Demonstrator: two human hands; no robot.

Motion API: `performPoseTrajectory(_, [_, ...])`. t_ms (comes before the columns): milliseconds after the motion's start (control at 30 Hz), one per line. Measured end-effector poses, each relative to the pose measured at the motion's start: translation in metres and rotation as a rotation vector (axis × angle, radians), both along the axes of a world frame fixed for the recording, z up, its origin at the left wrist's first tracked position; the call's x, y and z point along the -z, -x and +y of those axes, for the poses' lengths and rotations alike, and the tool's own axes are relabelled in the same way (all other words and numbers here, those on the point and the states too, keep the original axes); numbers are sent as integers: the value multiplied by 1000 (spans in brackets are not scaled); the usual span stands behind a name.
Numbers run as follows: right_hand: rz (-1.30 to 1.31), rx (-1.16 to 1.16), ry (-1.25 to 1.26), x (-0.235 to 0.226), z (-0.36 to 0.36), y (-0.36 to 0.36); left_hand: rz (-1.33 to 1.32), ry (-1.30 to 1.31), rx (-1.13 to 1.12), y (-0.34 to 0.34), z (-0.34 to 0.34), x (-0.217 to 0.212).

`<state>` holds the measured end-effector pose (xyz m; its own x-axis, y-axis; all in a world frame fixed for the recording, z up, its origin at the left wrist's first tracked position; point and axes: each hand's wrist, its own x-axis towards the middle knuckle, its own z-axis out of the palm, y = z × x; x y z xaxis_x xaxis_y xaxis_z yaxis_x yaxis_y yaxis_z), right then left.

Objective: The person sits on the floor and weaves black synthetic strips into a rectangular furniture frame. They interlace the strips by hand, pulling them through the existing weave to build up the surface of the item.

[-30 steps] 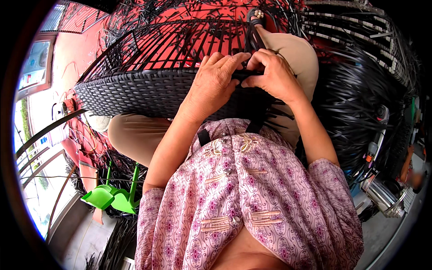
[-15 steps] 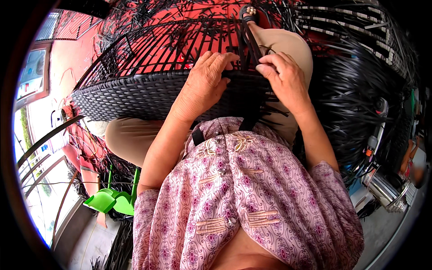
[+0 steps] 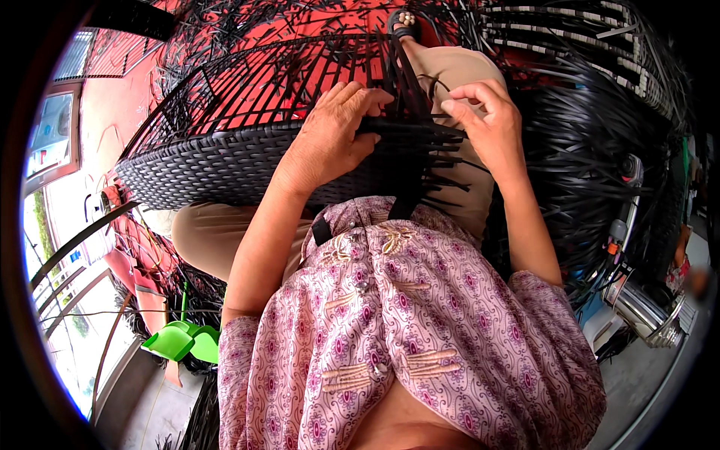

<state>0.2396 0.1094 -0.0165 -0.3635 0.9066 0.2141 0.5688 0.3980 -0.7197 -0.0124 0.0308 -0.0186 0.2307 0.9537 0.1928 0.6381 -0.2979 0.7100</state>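
Where the person's lap meets the red floor [image 3: 262, 19], a black woven frame [image 3: 210, 161] lies across the bent legs, its dense band of weave nearest the body and its bare ribs [image 3: 300, 75] fanning out beyond. Loose strip ends [image 3: 450, 182] poke out at its right end, over the tan trousers [image 3: 214, 236].

The left hand [image 3: 326, 139] is at the upper edge of the weave, fingers curled and thumb apart from them; I cannot tell whether it grips a strip. Just beyond the frame's right end, the right hand [image 3: 491, 124] is raised with thumb and forefinger near each other; whether a strand sits between them I cannot tell.

A patterned pink and purple shirt [image 3: 390, 322] fills the lower middle. A dark sandal [image 3: 406, 30] with pale beads shows past the frame. On the right lie a heap of black strips [image 3: 577, 142], a long tool [image 3: 627, 202] and a shiny metal container [image 3: 636, 306]. Green scoops [image 3: 171, 341] sit at lower left. Behind the window [image 3: 54, 131], any markings are too blurred to read.
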Motion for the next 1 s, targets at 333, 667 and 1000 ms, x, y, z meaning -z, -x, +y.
performPoseTrajectory(333, [-285, -143, -176, -7, -26, -6, 54, -112, -43, -37, 3, 4])
performPoseTrajectory(667, [65, -134, 167, 12, -23, -13, -74, -43, -10, -41, 13, 7])
performPoseTrajectory(1000, [-116, -215, -245, 7, -40, -10, 38, -220, 35, -44, 1, 12])
